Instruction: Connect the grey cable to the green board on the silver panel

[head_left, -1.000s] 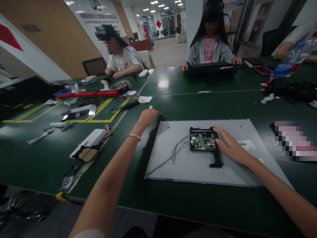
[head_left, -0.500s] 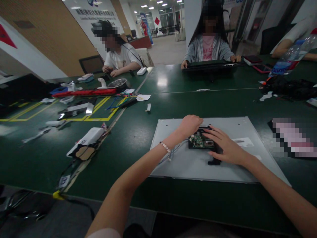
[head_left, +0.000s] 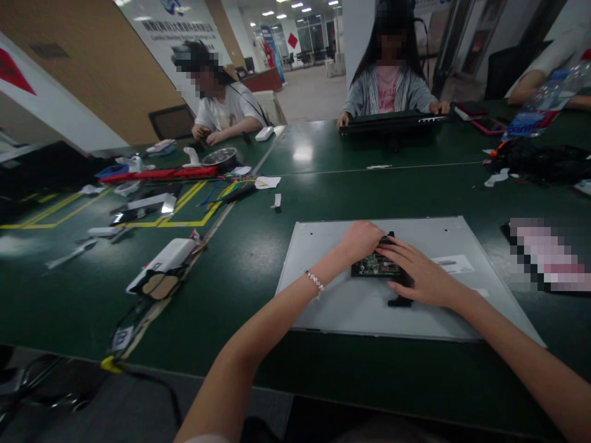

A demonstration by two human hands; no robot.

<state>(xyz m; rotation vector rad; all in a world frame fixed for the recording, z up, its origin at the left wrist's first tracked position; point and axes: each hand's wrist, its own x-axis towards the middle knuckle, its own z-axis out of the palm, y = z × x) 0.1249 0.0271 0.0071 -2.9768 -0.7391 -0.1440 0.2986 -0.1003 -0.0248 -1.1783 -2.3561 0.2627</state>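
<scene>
A light grey flat panel (head_left: 332, 312) lies on the green table in front of me. On its middle sits a green circuit board (head_left: 376, 266) in a black frame, with a black bracket (head_left: 399, 302) along its right side. My left hand (head_left: 362, 241) is curled closed over the board's top edge; whatever its fingers hold is hidden. From the right, my right hand (head_left: 422, 274) lies across the board's upper right part and the bracket, fingers stretched, their tips close to my left fingers.
A phone-shaped blurred object (head_left: 549, 255) lies right of the panel. Left stands a white battery-like pack (head_left: 164, 264) with a cable. Further back are a metal bowl (head_left: 220, 158), loose wires and a plastic bottle (head_left: 538, 111). Two people sit opposite, one holding a black panel (head_left: 392, 125).
My left hand has come down slightly and to the right, covering more of the board's top edge. My right hand has stayed almost in place.
</scene>
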